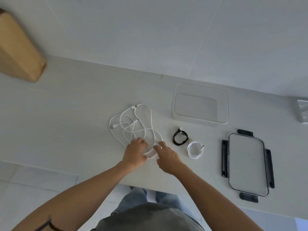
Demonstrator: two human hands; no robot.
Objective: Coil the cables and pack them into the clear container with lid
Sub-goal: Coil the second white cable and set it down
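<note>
A tangle of loose white cables (133,124) lies spread on the white table (75,105), several plugs showing. My left hand (135,151) rests on its near edge, fingers curled over a white loop. My right hand (166,155) is just right of it, fingers spread and touching the same loop. A coiled black cable (180,137) and a small coiled white cable (195,149) lie to the right. The clear container (200,103) stands uncovered and holds nothing. Its clear lid (247,164) with dark clips lies flat at the right.
A brown paper bag (18,54) stands at the table's far left. A clear plastic object (302,112) sits at the right edge. The table's near edge runs just below my hands, with tiled floor and my legs beyond it.
</note>
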